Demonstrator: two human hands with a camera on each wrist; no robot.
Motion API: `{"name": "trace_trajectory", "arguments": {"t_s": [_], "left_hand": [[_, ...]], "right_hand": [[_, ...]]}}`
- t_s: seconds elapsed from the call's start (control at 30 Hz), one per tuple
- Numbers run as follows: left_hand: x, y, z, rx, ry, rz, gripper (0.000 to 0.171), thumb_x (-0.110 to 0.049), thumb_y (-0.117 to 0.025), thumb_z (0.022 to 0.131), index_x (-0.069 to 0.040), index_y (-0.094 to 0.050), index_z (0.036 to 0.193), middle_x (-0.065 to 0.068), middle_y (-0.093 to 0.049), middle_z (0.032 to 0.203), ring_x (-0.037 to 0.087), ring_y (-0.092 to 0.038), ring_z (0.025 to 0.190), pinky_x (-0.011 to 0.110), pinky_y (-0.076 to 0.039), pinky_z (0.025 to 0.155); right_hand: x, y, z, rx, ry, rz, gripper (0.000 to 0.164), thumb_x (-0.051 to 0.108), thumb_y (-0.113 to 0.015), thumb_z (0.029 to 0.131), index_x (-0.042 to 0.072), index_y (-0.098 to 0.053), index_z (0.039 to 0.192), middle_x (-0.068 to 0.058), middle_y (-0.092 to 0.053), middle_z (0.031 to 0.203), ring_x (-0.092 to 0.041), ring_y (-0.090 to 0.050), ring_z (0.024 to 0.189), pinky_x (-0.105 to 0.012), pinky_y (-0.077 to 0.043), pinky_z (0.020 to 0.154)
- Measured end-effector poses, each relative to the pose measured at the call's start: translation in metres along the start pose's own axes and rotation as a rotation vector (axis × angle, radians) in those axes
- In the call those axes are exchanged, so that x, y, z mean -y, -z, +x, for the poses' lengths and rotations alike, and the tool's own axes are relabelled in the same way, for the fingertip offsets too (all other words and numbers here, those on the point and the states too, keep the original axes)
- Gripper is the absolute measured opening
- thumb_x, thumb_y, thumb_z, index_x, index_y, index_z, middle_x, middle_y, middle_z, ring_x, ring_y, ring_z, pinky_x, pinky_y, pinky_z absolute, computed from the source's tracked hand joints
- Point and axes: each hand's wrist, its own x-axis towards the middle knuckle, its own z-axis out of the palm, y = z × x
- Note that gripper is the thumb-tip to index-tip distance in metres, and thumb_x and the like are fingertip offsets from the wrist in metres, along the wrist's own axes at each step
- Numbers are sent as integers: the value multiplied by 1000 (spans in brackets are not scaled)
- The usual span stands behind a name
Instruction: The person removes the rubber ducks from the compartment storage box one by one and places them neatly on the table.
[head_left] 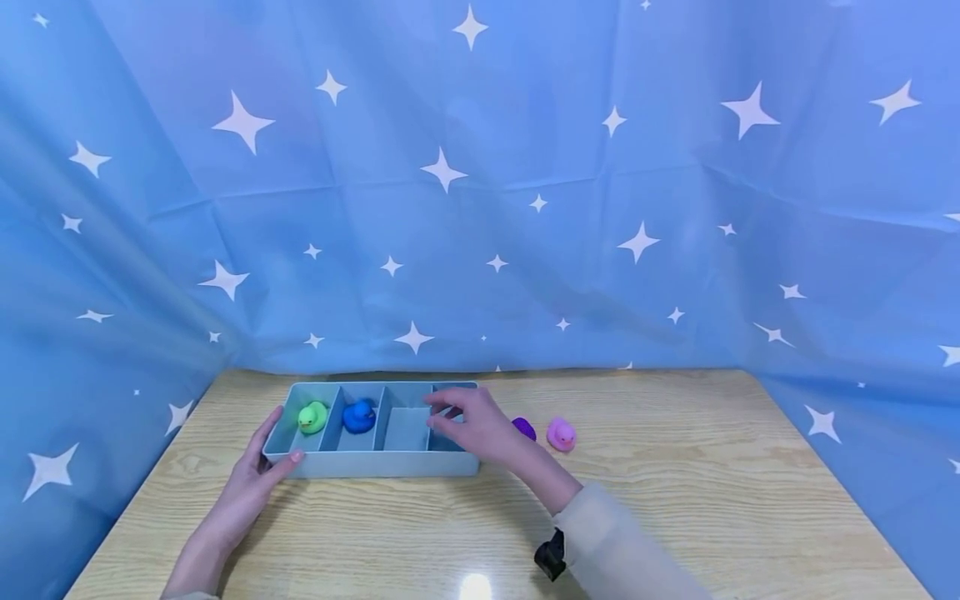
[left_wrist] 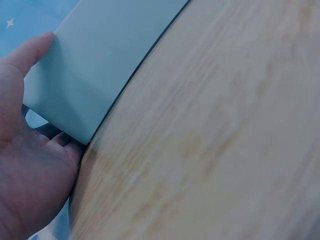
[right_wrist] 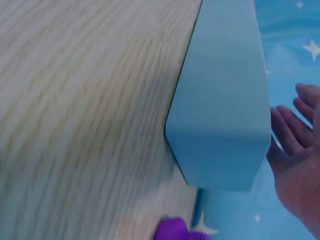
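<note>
A light blue tray (head_left: 375,464) with dividers stands on the table. A green rubber duck (head_left: 312,417) sits in its leftmost compartment, and a blue rubber duck (head_left: 359,416) in the one beside it. My left hand (head_left: 251,479) grips the tray's left end, thumb on the front wall and fingers around the side. Over the right part of the tray hovers my right hand (head_left: 476,423), its fingers loosely bent with nothing visible between them; it hides some of the rightmost compartment. In the right wrist view that hand (right_wrist: 300,150) is above the tray's end.
Right of the tray lie a purple duck (head_left: 525,428), partly hidden behind my right wrist, and a pink rubber duck (head_left: 561,434). The wooden table (head_left: 675,500) reaches back to a blue star-patterned cloth (head_left: 555,250), which also hangs along both sides.
</note>
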Motion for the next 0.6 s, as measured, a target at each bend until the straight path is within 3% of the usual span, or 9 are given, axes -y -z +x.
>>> {"name": "trace_trajectory", "arguments": {"t_s": [0.23, 0.6], "left_hand": [[-1, -2, 1, -4, 1, -11, 92, -30, -63, 104, -27, 4, 166, 20, 16, 169, 46, 10, 152, 63, -5, 120], [0, 1, 1, -3, -33, -19, 89, -27, -63, 104, -27, 1, 167, 20, 14, 169, 47, 9, 152, 62, -6, 120]], "right_hand": [[2, -15, 6, 20, -2, -8, 35, 13, -65, 102, 4, -67, 135, -12, -69, 125, -28, -66, 107, -26, -57, 82], [9, -32, 17, 32, -1, -14, 37, 15, -66, 102, 3, -65, 137, -10, -65, 136, -36, -60, 121, -46, -55, 95]]}}
